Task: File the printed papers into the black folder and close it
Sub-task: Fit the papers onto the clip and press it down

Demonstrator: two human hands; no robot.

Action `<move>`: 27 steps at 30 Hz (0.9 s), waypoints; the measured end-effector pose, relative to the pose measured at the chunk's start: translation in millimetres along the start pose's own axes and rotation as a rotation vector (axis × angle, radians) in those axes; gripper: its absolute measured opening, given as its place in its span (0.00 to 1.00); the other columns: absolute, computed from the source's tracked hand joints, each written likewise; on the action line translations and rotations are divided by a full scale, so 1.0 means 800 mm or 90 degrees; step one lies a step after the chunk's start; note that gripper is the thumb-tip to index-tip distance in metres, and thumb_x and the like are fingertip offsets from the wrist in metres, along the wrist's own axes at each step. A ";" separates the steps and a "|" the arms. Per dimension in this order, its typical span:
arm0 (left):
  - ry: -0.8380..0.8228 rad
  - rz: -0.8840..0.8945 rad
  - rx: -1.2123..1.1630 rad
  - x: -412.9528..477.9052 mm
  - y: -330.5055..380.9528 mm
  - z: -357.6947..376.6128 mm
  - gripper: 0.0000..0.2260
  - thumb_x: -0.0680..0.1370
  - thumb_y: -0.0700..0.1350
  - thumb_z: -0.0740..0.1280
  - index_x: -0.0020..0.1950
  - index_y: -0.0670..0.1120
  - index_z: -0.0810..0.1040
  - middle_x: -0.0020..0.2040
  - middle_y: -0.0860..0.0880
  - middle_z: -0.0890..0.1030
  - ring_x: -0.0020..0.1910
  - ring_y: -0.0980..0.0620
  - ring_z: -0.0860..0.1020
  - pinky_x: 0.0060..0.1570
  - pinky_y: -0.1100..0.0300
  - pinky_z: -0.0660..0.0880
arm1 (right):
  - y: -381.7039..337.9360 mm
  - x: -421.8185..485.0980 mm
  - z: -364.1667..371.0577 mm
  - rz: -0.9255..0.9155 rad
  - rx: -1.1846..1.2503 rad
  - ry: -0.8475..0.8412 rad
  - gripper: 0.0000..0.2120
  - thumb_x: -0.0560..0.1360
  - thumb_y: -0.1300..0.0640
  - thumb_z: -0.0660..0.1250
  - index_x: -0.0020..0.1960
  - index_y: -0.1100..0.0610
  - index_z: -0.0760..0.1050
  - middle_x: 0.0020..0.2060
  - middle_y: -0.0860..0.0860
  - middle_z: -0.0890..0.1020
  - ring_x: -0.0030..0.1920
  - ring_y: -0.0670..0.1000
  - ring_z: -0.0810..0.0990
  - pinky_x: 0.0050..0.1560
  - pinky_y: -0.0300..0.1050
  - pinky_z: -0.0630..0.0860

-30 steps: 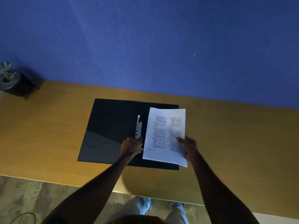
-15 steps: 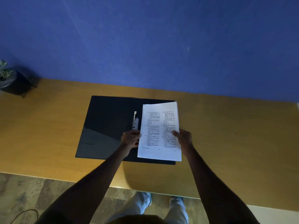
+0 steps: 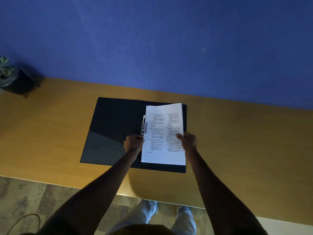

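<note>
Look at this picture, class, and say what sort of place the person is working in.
Probably an office or a study corner at home. A plain wooden desk stands against a blue wall, an open black folder and printed papers lie on it, and a small potted plant sits at its far left end.

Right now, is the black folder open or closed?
Open. The black folder lies spread flat on the desk, both covers and metal clip exposed, with the papers over its right half.
</note>
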State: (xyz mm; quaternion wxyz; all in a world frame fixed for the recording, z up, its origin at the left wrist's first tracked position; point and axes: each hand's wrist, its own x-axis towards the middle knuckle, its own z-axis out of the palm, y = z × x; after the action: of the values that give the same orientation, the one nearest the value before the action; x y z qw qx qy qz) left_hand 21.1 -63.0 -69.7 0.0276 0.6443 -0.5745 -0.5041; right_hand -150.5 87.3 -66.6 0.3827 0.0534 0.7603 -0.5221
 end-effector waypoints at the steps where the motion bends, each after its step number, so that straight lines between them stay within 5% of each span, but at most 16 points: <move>1: 0.011 0.010 0.022 0.000 0.000 -0.001 0.11 0.80 0.40 0.73 0.60 0.44 0.90 0.58 0.41 0.89 0.61 0.39 0.87 0.62 0.44 0.85 | 0.000 0.000 0.002 0.001 0.001 0.004 0.12 0.81 0.66 0.72 0.61 0.72 0.83 0.58 0.68 0.86 0.57 0.67 0.87 0.62 0.64 0.83; 9: 0.076 0.066 0.184 -0.012 0.008 0.002 0.11 0.80 0.41 0.67 0.51 0.42 0.90 0.51 0.38 0.89 0.58 0.34 0.86 0.55 0.49 0.83 | 0.005 0.002 0.016 -0.013 -0.057 0.059 0.09 0.81 0.66 0.70 0.56 0.71 0.84 0.51 0.65 0.88 0.50 0.60 0.85 0.47 0.50 0.78; 14: 0.105 0.095 0.194 -0.019 0.008 -0.001 0.13 0.80 0.41 0.65 0.53 0.44 0.90 0.52 0.40 0.90 0.57 0.34 0.87 0.55 0.48 0.84 | -0.008 -0.003 0.022 -0.078 -0.216 0.081 0.17 0.82 0.61 0.68 0.70 0.64 0.76 0.63 0.60 0.85 0.61 0.62 0.86 0.59 0.53 0.85; 19: 0.099 0.128 0.201 -0.026 0.007 -0.002 0.13 0.80 0.40 0.66 0.55 0.48 0.90 0.54 0.43 0.90 0.56 0.36 0.87 0.56 0.47 0.85 | -0.015 -0.001 0.018 -0.137 -0.419 0.109 0.21 0.81 0.58 0.67 0.72 0.64 0.71 0.69 0.61 0.75 0.71 0.62 0.75 0.68 0.59 0.80; 27: 0.124 0.140 0.183 -0.037 0.003 0.006 0.16 0.78 0.35 0.64 0.52 0.46 0.90 0.52 0.43 0.91 0.53 0.35 0.88 0.52 0.49 0.83 | -0.012 0.004 0.008 -0.157 -0.402 0.130 0.20 0.79 0.64 0.66 0.70 0.65 0.74 0.69 0.62 0.75 0.70 0.64 0.76 0.69 0.60 0.78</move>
State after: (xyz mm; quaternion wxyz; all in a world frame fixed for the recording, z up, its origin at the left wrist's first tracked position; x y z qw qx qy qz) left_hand 21.2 -38.9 -52.0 0.0456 0.6206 -0.7022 -0.3461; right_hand -154.3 76.3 -62.4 0.2365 -0.1077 0.9193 -0.2956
